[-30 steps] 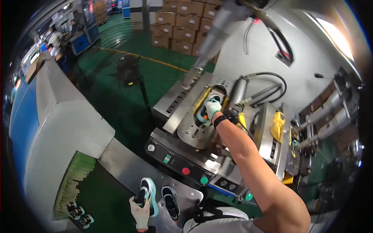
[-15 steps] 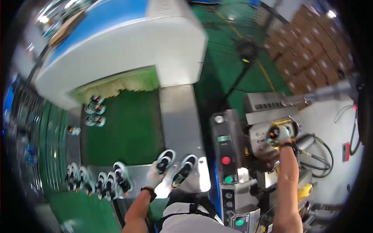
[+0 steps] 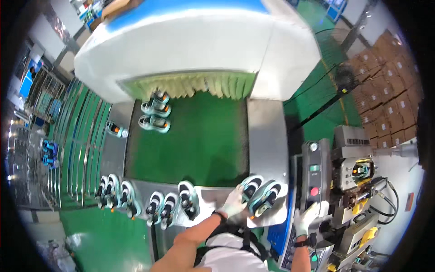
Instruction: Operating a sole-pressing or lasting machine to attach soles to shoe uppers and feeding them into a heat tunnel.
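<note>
White gloves cover both my hands. My left hand (image 3: 234, 202) grips the black, white and pale-green sneaker (image 3: 252, 187) at the front ledge. Right beside it lies a matching sneaker (image 3: 268, 199), which no hand touches. My right hand (image 3: 307, 219), fingers stretched out, is at the lower part of the grey control panel (image 3: 316, 170); whether it touches the panel I cannot tell. Inside the metal machine head (image 3: 348, 174) at the right sits another sneaker (image 3: 361, 171), with no hand on it.
Ahead, a green conveyor belt (image 3: 190, 149) carries several sneakers under a fringed curtain (image 3: 190, 86) into a white housing (image 3: 181, 50). More sneakers (image 3: 155, 208) line the front ledge leftward. Hoses (image 3: 389, 204) hang by the machine; cartons (image 3: 385, 104) are stacked behind.
My right hand has left the sneaker in the machine and come back toward the control panel. My left hand stays on its sneaker. The whole view has swung left.
</note>
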Demonstrator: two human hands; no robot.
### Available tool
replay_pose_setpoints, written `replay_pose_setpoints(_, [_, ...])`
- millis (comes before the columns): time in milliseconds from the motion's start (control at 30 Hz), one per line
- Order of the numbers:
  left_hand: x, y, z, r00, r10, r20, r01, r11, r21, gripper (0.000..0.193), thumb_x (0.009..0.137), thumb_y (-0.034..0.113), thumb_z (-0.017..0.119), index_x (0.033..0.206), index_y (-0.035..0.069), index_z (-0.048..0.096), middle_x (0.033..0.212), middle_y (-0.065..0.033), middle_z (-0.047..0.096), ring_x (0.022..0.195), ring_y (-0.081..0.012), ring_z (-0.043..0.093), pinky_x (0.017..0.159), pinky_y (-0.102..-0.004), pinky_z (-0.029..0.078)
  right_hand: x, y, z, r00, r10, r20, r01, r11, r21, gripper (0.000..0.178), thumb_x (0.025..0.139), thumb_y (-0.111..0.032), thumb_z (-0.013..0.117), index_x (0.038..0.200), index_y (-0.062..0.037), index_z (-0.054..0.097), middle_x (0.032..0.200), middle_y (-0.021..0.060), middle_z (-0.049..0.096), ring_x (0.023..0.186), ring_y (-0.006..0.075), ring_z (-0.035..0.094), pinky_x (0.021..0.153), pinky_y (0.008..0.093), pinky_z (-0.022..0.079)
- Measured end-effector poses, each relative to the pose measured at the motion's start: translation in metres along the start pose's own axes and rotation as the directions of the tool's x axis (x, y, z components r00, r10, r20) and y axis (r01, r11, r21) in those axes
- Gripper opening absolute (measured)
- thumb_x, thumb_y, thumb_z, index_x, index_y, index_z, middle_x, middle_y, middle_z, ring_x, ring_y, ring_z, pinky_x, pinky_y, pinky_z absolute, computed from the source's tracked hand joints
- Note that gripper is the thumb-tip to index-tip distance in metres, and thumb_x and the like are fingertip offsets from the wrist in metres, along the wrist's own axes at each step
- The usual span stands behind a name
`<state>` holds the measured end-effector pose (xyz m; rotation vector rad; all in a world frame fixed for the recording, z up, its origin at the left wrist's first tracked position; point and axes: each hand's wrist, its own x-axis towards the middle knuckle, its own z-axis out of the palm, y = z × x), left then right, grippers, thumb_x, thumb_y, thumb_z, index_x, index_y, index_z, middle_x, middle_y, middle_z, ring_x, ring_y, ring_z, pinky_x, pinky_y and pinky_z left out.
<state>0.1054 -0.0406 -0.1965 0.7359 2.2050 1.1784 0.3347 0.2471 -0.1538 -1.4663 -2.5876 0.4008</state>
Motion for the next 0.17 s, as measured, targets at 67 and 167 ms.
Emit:
replay_pose_setpoints(67, [0.009,-0.003,0.000,0.995,-0.029,0.092,0.030,1.000,-0.005,0.079,0.080,0.023,0.069,0.144,-0.008,0.034,0.148,-0.0336,0.038,0.140,-0.0445,0.036,0.119,-0.0443,0.030,-0.023,-0.018,0.009,0.963,-0.253,-0.090,0.253,0.967,-0.016,0.090,0.089,-0.023,0.071,0.153,0.0089,0.017,0.159,0.0285,0.023,0.150,0.0376,0.021,0.122,0.0451,0.016])
replay_pose_setpoints(167, [0.016,-0.019,-0.002,0.990,-0.048,0.132,0.061,0.994,-0.092,0.083,0.077,0.021,0.073,0.146,-0.001,0.034,0.153,-0.0281,0.033,0.137,-0.0461,0.038,0.116,-0.0445,0.033,-0.046,-0.111,0.055,0.819,-0.044,0.573,-0.362,0.735,0.574,0.086,0.092,-0.024,0.071,0.155,0.0028,0.019,0.160,0.0237,0.025,0.150,0.0290,0.024,0.123,0.0379,0.015])
